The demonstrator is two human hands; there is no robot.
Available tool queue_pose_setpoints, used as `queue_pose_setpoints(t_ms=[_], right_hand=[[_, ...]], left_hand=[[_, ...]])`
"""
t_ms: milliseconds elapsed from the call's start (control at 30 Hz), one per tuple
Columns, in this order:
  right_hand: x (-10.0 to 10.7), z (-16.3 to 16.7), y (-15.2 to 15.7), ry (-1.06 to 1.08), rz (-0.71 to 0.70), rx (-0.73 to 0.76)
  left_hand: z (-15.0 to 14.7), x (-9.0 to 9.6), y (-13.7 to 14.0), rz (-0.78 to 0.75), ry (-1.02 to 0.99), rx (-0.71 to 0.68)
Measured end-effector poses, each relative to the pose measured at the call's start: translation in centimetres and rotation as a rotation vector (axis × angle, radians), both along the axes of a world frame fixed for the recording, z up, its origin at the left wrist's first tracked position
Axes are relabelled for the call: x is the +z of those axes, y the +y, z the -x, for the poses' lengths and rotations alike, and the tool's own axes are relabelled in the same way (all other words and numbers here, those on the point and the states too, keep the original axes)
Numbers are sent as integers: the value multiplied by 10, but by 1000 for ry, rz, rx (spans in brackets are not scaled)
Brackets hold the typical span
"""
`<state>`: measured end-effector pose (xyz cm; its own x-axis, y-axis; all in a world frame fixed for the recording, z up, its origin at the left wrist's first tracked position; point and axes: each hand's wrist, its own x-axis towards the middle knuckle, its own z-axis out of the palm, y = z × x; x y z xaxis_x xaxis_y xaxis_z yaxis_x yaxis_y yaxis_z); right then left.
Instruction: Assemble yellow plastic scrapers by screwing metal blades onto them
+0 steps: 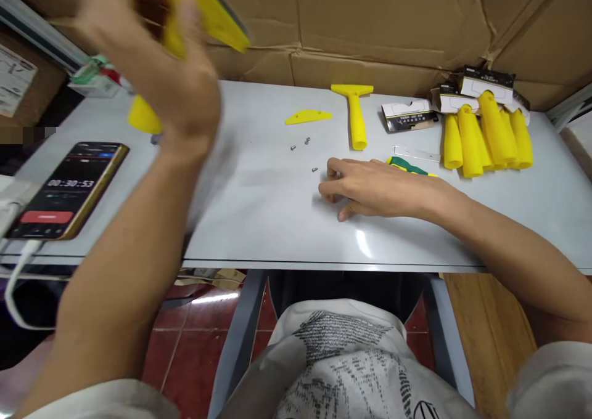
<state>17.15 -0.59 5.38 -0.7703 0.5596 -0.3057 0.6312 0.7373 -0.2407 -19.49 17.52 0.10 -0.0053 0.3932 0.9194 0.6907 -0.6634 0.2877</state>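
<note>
The left hand grips a yellow scraper; just beside the loosely spread right hand lies a screw.

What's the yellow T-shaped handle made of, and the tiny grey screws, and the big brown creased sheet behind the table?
Yellow T-shaped handle: probably plastic, smooth and satiny, judging by its even colour.
Tiny grey screws: likely metal, since they look silvery; too small to tell which.
Big brown creased sheet: looks like cardboard, dull and papery, with fold lines.
</note>
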Motion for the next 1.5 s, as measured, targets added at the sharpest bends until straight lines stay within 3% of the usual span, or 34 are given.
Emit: queue_pose_setpoints(t_ms=[33,133,233,333,467,567,667,800,867,1000,1133,1333,1400,1500], right_hand=[[-1,-1,2,14,29,-7],[-4,-4,10,59,114,-22],[-6,-5,15,97,143,-43],[-7,-5,18,127,164,-62],[-6,-7,21,114,189,-98],[2,-13,25,103,194,-117],[13,-26,29,184,106,-165],[21,-39,34,251,-70,-237],[21,-41,34,227,-40,-228],[16,-33,28,156,79,-195],[6,-20,22,157,98,-165],[-24,7,11,335,-23,-58],[-26,10,9,289,-46,-4],[-17,6,10,177,-47,-38]], left_hand=[[-33,-4,-21,-60,153,-10],[-114,-18,-75,-1,327,-31],[-141,-28,-97,117,390,-85],[-126,-25,-92,144,392,-92],[-89,2,-66,144,308,18],[-76,21,-48,349,111,231],[-81,26,-43,472,-14,343],[-90,14,-53,375,-43,201],[-90,8,-58,326,-43,141],[-89,3,-61,386,-48,73],[-92,2,-61,414,-63,64],[-96,1,-61,476,-61,91],[-95,2,-62,496,-62,77],[-94,3,-64,475,-58,55]])
